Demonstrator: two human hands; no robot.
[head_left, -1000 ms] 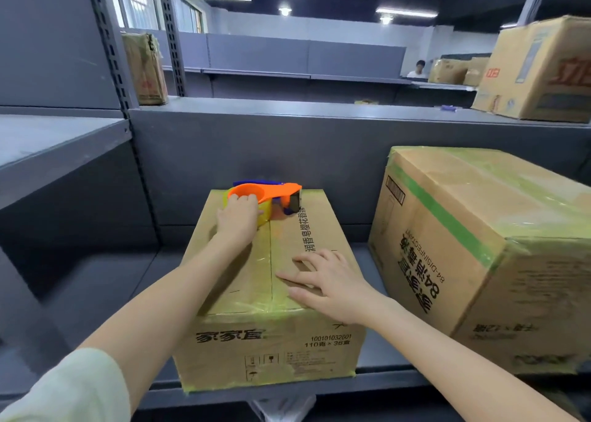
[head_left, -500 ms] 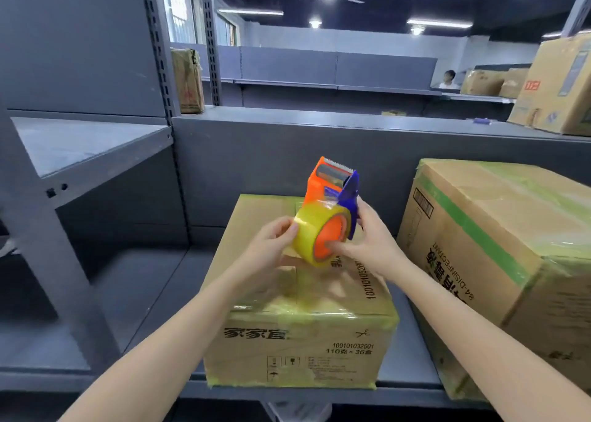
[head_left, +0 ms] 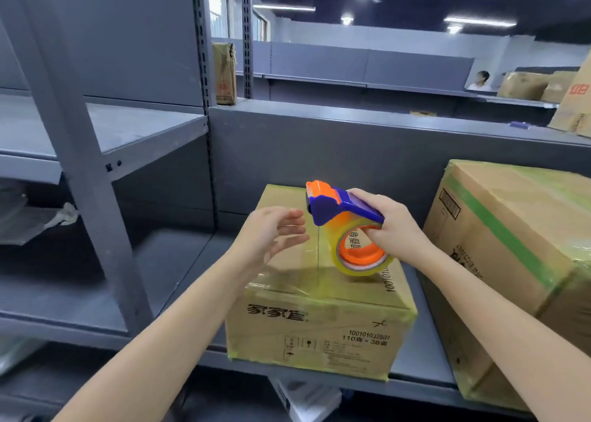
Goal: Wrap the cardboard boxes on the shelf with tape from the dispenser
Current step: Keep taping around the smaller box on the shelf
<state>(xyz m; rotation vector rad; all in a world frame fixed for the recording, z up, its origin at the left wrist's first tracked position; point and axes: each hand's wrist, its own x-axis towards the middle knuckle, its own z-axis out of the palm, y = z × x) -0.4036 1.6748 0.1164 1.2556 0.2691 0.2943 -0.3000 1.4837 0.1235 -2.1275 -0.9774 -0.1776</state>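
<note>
Right hand (head_left: pixel 395 230) grips orange-and-blue plastic tape dispenser (head_left: pixel 343 220) with yellowish clear tape roll (head_left: pixel 361 255), held above small brown cardboard box (head_left: pixel 319 319) on grey metal shelf (head_left: pixel 415 357). Left hand (head_left: pixel 271 233) just beside dispenser, fingers (head_left: pixel 292 230) straight, spread, holding nothing. Larger taped cardboard box (head_left: pixel 518 262) at right.

Glossy taped cardboard box (head_left: pixel 319 309), plastic dispenser (head_left: pixel 339 210), matt metal shelf (head_left: pixel 415 367)

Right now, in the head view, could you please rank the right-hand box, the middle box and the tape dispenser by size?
1. right-hand box, largest though cropped by the frame.
2. middle box, close behind.
3. tape dispenser, clearly smallest.
</note>
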